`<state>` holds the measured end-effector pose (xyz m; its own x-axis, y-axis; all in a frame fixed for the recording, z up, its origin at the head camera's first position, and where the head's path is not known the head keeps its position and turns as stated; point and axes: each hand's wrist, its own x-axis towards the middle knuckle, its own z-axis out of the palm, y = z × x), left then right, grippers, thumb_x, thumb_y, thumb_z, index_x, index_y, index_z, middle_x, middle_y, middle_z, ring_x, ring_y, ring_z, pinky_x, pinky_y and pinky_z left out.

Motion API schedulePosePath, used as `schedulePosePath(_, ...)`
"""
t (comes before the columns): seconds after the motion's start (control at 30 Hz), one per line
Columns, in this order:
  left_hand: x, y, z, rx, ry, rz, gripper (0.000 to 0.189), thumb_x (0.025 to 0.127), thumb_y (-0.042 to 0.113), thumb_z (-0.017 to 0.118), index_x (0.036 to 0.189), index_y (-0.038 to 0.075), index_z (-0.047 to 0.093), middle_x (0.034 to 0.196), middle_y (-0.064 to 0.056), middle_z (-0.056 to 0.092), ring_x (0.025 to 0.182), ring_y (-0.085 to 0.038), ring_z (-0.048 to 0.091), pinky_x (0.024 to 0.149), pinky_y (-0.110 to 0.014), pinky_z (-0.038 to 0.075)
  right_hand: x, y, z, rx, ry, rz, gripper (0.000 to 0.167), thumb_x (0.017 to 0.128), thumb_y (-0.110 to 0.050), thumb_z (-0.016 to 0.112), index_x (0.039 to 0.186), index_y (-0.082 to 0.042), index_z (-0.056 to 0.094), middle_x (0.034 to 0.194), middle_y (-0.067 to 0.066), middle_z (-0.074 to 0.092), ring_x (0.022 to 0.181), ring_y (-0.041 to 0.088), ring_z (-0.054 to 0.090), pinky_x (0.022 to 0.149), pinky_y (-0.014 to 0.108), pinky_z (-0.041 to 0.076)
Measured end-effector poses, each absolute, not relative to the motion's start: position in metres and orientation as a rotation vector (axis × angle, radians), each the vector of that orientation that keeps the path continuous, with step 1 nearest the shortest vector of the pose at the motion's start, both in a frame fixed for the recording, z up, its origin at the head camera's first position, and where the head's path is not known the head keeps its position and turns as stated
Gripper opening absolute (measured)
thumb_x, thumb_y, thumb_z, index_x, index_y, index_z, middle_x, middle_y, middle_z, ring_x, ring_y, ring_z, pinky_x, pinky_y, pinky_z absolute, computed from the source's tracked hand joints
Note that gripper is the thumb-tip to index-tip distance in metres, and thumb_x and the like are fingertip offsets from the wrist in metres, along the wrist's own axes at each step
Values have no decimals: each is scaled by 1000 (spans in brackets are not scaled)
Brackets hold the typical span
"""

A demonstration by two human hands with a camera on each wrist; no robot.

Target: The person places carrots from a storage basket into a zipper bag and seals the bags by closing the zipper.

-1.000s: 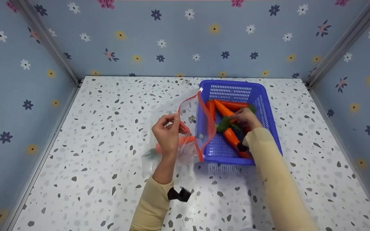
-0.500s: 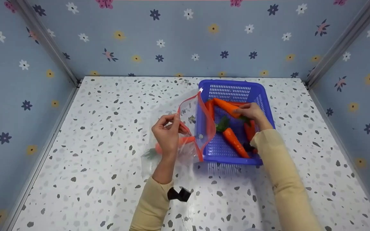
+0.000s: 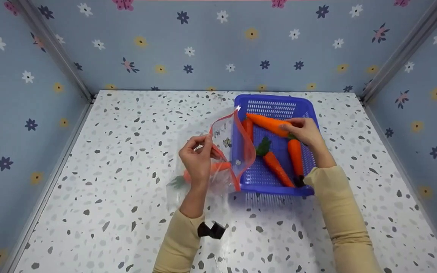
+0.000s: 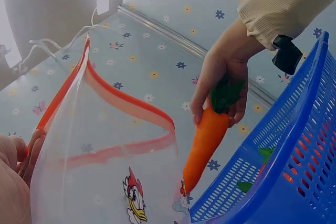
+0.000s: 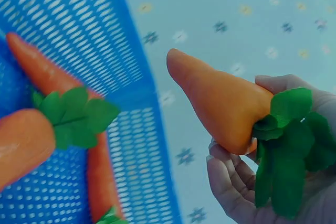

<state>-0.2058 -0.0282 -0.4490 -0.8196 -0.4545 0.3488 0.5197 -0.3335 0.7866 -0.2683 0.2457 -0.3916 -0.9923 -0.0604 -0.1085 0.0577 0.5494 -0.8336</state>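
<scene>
Pale blue walls (image 3: 207, 45) printed with flowers fill the top and both sides of the frame, enclosing a white speckled bench (image 3: 108, 170). Right of centre sits a blue slotted basket (image 3: 275, 189). Over its upper part, the right hand (image 3: 306, 132) grips an orange carrot (image 3: 269, 125) by the leafy end, thumb and fingers closed round it, the tip pointing left in the head view. At the middle of the frame the left hand (image 3: 197, 155) pinches the red edge of a clear plastic bag (image 4: 105, 182), whose mouth gapes towards the basket and overlaps its left side; cartoon figures decorate the plastic. Another carrot (image 3: 219, 166) shows through the bag, its leaves at lower left. Below the held one, a carrot (image 3: 277, 168) lies slanting in the basket, with one more (image 3: 295, 157) at its right. Cream sleeves (image 3: 180, 242) cover both forearms.
</scene>
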Motion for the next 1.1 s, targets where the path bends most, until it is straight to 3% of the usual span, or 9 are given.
schedulePosePath(0.27, -181, -24, -407, -27, -1372, -2147, 16, 82, -2, 59, 78, -18, 56, 56, -15, 52, 35, -18, 51, 36, -31, 47, -233, 242, -367, -98, 2707, -1532, 46, 81, -33, 64, 112, 1, 59, 99, 11, 58, 81, 16, 50, 68, 17, 47)
schedulePosePath(0.7, -182, -23, -408, -17, -1365, -2136, 14, 82, -4, 59, 76, -16, 57, 56, -10, 52, 35, -16, 50, 35, -29, 47, -187, 234, -351, -316, 2616, -1843, 31, 82, -11, 64, 108, 5, 61, 93, 6, 58, 78, 18, 52, 67, 20, 49)
schedulePosePath(0.83, -181, -22, -408, -18, -1364, -2142, 15, 82, -3, 59, 76, -16, 57, 57, -11, 52, 35, -16, 51, 35, -30, 47, -177, 229, -351, -352, 2598, -1854, 29, 80, -10, 66, 105, 3, 62, 94, 7, 59, 79, 20, 53, 70, 21, 50)
schedulePosePath(1.1, -181, -21, -409, -15, -1375, -2144, 17, 82, -1, 60, 79, -17, 57, 58, -13, 53, 36, -19, 51, 36, -30, 48, -171, 209, -364, -399, 2591, -1776, 28, 77, -12, 70, 102, -1, 66, 93, 11, 59, 78, 21, 52, 64, 22, 48)
